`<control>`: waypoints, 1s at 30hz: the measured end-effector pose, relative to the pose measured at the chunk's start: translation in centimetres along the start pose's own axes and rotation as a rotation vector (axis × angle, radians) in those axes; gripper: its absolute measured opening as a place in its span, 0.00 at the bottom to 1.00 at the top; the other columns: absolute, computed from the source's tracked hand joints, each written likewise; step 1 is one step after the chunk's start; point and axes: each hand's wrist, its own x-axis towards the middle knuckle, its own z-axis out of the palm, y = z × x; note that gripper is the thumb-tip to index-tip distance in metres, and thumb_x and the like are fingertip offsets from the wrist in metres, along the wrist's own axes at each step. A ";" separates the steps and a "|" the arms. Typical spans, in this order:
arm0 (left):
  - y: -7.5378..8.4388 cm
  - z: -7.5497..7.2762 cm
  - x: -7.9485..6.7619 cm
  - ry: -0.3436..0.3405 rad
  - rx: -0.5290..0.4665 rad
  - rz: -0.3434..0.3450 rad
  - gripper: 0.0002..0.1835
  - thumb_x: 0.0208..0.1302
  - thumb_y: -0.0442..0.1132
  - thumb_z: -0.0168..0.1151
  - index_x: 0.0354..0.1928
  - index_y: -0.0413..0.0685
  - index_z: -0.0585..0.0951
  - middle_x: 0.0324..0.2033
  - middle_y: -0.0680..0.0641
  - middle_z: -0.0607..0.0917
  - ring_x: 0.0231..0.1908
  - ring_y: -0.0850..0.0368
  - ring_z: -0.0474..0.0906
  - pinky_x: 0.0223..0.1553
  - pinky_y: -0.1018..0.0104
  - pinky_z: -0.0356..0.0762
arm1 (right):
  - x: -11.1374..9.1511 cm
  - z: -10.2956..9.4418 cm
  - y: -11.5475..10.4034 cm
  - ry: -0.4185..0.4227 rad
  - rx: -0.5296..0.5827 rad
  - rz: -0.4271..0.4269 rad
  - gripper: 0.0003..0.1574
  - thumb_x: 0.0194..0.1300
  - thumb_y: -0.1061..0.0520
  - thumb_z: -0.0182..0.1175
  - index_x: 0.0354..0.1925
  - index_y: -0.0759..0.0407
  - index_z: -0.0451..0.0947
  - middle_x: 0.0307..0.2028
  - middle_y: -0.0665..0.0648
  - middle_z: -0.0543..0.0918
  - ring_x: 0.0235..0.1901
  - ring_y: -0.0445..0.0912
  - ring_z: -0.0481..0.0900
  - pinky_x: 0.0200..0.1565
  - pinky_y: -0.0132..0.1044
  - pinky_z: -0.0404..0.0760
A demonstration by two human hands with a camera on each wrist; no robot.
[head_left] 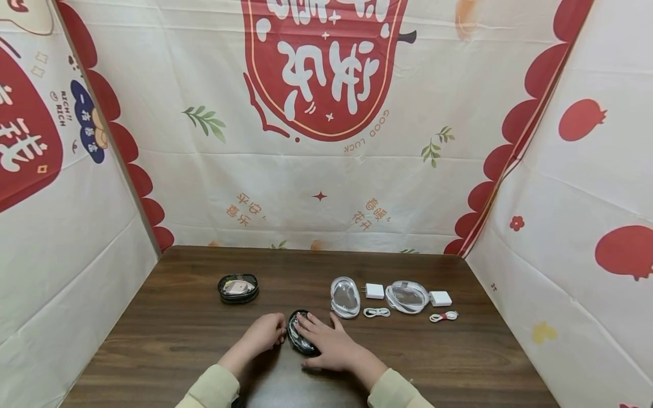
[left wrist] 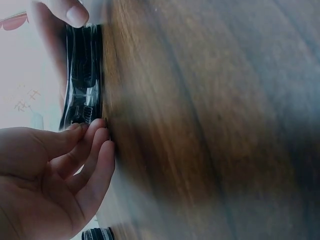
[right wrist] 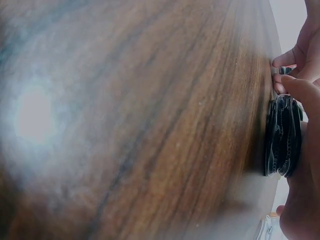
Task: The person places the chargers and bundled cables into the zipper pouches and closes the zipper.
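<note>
A black oval zip case (head_left: 295,339) with a clear top lies on the table in front of me. My right hand (head_left: 334,345) rests across its top with the fingers stretched out, its thumb by the near end. At the case's left side is my left hand (head_left: 265,333). In the left wrist view, that hand's thumb and forefinger (left wrist: 82,132) pinch the edge of the case; whether they have a zip pull is hidden. Zipper teeth show along the side of the case (right wrist: 283,137) in the right wrist view.
Another black oval case (head_left: 238,289) with something pale inside sits farther left. On the right are two clear cases with white edges (head_left: 345,297) (head_left: 408,297), two white chargers (head_left: 374,291) (head_left: 440,298) and two bundled white cables (head_left: 376,312) (head_left: 444,317). Printed cloth walls surround the wooden table (head_left: 168,317).
</note>
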 end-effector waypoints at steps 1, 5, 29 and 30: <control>0.0 0.0 0.0 0.000 0.005 0.003 0.10 0.67 0.25 0.53 0.27 0.43 0.73 0.19 0.51 0.76 0.16 0.60 0.70 0.16 0.67 0.71 | 0.0 0.0 0.0 0.000 0.002 0.001 0.52 0.62 0.30 0.57 0.76 0.44 0.51 0.76 0.46 0.48 0.74 0.47 0.45 0.64 0.70 0.42; 0.0 0.1 -0.1 0.002 -0.007 0.011 0.10 0.66 0.25 0.53 0.27 0.42 0.73 0.19 0.51 0.77 0.16 0.60 0.70 0.16 0.67 0.71 | 0.1 0.1 -0.1 0.004 0.008 0.004 0.52 0.62 0.30 0.57 0.76 0.44 0.51 0.76 0.46 0.47 0.74 0.46 0.45 0.65 0.69 0.42; 0.4 0.1 -1.7 0.113 -0.138 -0.097 0.03 0.65 0.33 0.61 0.33 0.42 0.79 0.22 0.50 0.80 0.18 0.57 0.75 0.17 0.66 0.73 | -0.8 -1.7 0.8 0.331 0.146 0.106 0.29 0.65 0.48 0.62 0.60 0.59 0.75 0.54 0.55 0.79 0.55 0.51 0.76 0.57 0.48 0.73; 0.4 0.1 -1.9 0.104 -0.141 -0.099 0.03 0.65 0.34 0.61 0.33 0.42 0.79 0.21 0.50 0.80 0.18 0.58 0.75 0.17 0.66 0.73 | -1.0 -1.7 0.9 0.338 0.158 0.123 0.28 0.65 0.49 0.62 0.59 0.60 0.76 0.52 0.54 0.80 0.53 0.50 0.77 0.56 0.47 0.74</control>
